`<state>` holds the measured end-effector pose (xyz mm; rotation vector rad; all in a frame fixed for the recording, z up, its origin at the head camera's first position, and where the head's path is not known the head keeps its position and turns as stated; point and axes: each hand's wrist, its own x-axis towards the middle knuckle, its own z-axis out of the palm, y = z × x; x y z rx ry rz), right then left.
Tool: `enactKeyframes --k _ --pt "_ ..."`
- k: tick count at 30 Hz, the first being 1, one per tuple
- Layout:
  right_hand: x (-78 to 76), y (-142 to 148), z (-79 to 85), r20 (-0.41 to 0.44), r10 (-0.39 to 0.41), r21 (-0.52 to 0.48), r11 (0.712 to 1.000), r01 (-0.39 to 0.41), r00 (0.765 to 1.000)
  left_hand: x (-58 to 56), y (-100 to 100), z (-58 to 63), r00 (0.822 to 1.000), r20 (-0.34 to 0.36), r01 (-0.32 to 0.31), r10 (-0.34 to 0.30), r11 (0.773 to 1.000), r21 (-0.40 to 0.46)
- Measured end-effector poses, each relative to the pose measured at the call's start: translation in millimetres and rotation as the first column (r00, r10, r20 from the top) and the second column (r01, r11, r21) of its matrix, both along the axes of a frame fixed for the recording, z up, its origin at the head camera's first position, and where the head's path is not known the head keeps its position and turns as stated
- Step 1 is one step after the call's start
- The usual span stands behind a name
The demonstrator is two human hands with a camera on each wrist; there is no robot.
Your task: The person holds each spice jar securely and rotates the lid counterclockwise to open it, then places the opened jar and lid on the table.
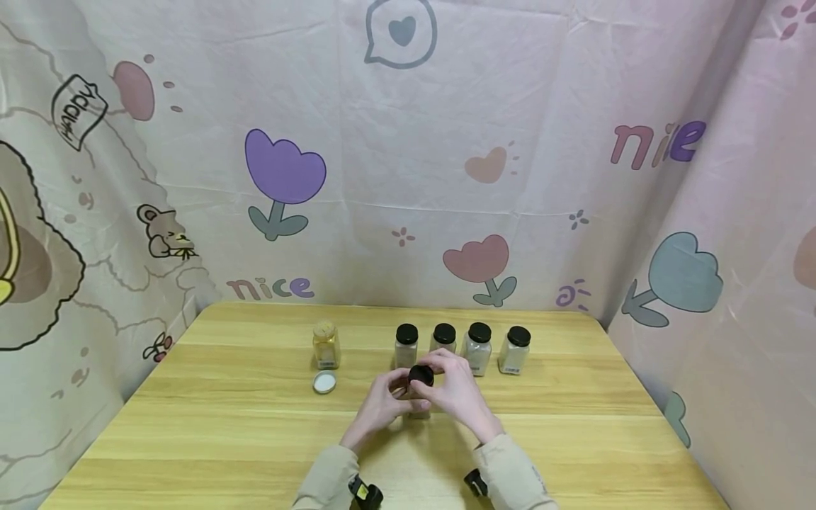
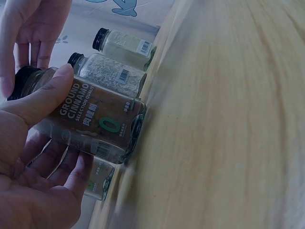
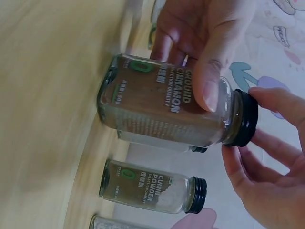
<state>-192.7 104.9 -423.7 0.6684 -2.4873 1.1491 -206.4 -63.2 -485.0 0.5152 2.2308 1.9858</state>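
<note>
A: What do we identify nearest to us?

B: We identify two beige sleeves [image 1: 328, 473], then the left hand [image 1: 384, 402] and the right hand [image 1: 455, 388]. The left fingers are curled round the body of the ground cinnamon jar [image 3: 157, 105]; the right fingers are clamped on its black cap [image 3: 246, 118].

A: Where do we locate this jar?

B: We locate it upright between both hands, near the middle of the wooden surface [image 1: 242, 446]. We cannot tell whether its base makes contact there.

A: What do we record beyond it?

B: To the left, we record a white-faced lid [image 1: 324, 382], lying just in front of a jar of yellow contents [image 1: 326, 348]. Behind the hands, we count four black-capped jars [image 1: 477, 352] standing in a row; on one, we read "cumin powder".

A: What do we observe farthest away?

B: We observe a pale cloth [image 1: 382, 156] printed with tulips and hearts.
</note>
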Motion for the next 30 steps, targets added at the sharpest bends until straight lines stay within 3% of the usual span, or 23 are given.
enactKeyframes --k 4,13,22,30 --pt "0.1 2.0 0.2 0.044 0.036 -0.017 0.999 -0.035 0.998 -0.1 -0.2 0.2 1.000 -0.001 0.003 -0.003 1.000 -0.001" --pt "2.4 -2.3 -1.8 0.021 -0.135 0.042 0.990 0.134 0.991 0.1 -1.4 0.7 1.000 -0.023 0.010 -0.011 0.999 -0.043" --pt "0.6 -4.6 -0.2 -0.013 -0.118 0.060 0.991 0.119 0.993 0.2 0.0 1.8 1.000 -0.002 0.015 -0.015 1.000 -0.005" --pt "-1.0 -3.2 -0.2 0.029 -0.084 0.048 0.995 0.083 0.996 -0.3 -0.1 0.7 1.000 0.006 0.015 -0.015 1.000 0.003"
